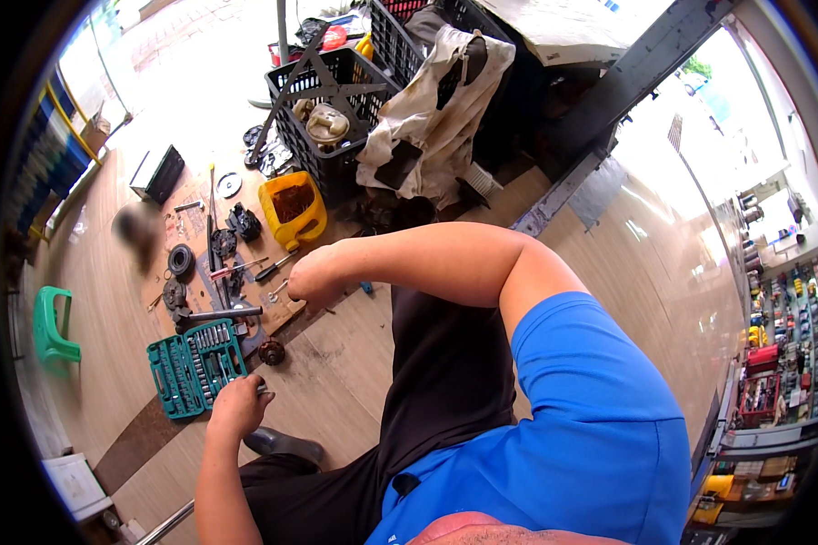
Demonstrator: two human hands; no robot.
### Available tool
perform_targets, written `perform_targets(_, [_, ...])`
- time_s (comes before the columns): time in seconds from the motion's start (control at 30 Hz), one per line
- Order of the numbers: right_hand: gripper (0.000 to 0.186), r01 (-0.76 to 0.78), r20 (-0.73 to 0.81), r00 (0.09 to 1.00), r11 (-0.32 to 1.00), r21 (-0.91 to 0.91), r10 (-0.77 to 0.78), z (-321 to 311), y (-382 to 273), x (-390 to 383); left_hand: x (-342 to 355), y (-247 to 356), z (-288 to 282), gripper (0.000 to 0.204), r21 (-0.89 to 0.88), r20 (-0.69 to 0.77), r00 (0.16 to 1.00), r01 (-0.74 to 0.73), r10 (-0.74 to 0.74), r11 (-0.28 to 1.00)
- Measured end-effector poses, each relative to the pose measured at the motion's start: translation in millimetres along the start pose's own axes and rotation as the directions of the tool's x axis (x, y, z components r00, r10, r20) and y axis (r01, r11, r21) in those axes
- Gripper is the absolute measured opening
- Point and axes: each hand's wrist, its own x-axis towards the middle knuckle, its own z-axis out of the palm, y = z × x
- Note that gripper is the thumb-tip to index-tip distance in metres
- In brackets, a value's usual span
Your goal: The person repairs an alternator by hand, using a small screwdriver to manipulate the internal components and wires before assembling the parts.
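My left hand [239,401] is closed at the lower right edge of an open teal socket set [178,368], around something small I cannot make out. My right hand [311,277] reaches across with curled fingers beside a small silver wrench [278,292]; what it holds, if anything, is hidden. Close by, a black-handled screwdriver [272,269] and a long metal bar [227,312] lie on stained cardboard [184,221], with a black ring part [181,260]. A rusty round part [271,353] sits right of the socket set. A cut yellow jug [293,208] holds brown contents.
Black crates [330,163] stand at the back, one draped with a stained cloth [436,109]. A grey metal post [627,73] rises at right, beyond it a crowded shelf rack [786,345]. A green stool [53,322] stands at left. My boot [282,445] is on the tiles.
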Motion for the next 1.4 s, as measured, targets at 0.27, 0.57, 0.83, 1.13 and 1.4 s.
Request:
perform_targets(0.27, [0.036,0.027,-0.023,0.999,0.999,-0.024,-0.027,4.6,3.2,2.5,-0.2,0.5,-0.6,0.032,-0.006,0.002,1.0,-0.003,0.003,1.0])
perform_targets(0.57, [0.038,0.017,-0.01,1.0,1.0,-0.015,-0.017,4.8,0.9,4.6,-1.8,-1.3,1.2,0.033,-0.001,-0.004,1.0,-0.008,0.008,1.0])
perform_targets(0.83, [0.036,-0.007,0.003,1.0,1.0,0.003,0.007,2.1,2.9,-5.4,4.1,4.3,0.6,0.034,0.008,0.015,1.0,0.013,-0.013,1.0])
perform_targets(1.13, [0.036,0.013,-0.027,1.0,1.0,-0.013,-0.013,7.9,6.9,12.1,3.1,-15.2,13.9,0.031,-0.008,-0.029,0.999,-0.023,0.023,1.0])
perform_targets(1.4, [0.036,-0.013,-0.01,1.0,1.0,0.008,0.013,14.4,9.2,16.9,0.3,-13.7,11.6,0.031,-0.001,0.03,0.999,-0.026,0.026,1.0])
